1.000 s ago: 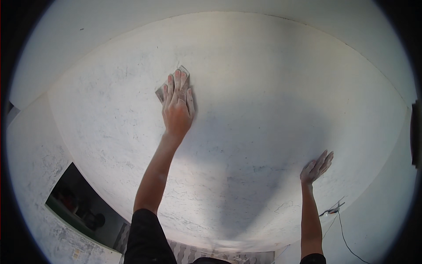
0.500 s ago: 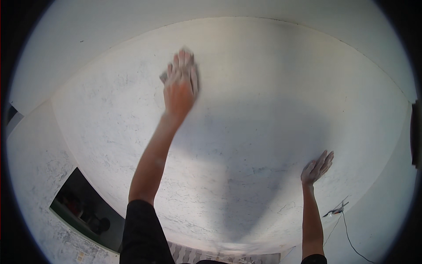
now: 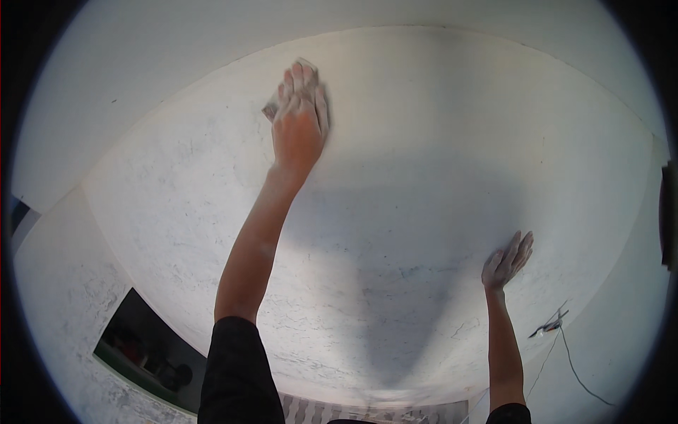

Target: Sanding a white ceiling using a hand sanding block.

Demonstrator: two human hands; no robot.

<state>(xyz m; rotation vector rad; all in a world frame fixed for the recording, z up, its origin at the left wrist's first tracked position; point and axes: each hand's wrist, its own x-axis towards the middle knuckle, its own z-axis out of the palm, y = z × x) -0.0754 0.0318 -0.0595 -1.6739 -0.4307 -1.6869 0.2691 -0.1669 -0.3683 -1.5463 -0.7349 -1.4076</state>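
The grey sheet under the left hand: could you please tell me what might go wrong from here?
The grey sheet could slip from under the left hand, whose fingers lie flat over it. Their pale dust might weaken that hold. If pushed higher, the fingertips could knock the ceiling above the wall.

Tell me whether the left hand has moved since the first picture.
Yes: the left hand has moved up the wall, its fingertips now closer to the wall's top edge at the ceiling.
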